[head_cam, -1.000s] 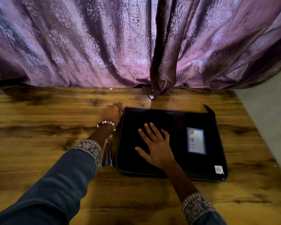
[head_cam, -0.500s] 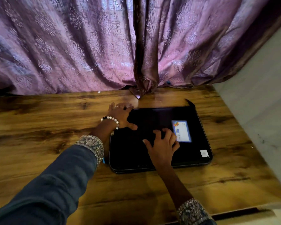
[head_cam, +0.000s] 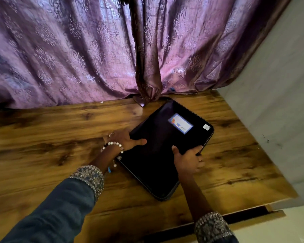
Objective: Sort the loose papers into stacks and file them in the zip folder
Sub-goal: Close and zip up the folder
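A black zip folder (head_cam: pixel 158 155) with a blue-edged label and a small white sticker lies turned at an angle on the wooden table (head_cam: pixel 42 146). My left hand (head_cam: pixel 125 140) grips its left edge, thumb lying on top. My right hand (head_cam: pixel 188 159) grips the right edge, thumb on top and fingers curled under. The folder is closed, and no loose papers show anywhere.
A purple patterned curtain (head_cam: pixel 95 58) hangs down onto the table's far edge. A grey wall (head_cam: pixel 270 102) runs along the right side of the table. The table's near right corner and front edge lie close to my right sleeve.
The folder has been turned counter-clockwise, its labelled end swinging toward the curtain. Both hands moved from lying on top of it to gripping its two side edges.
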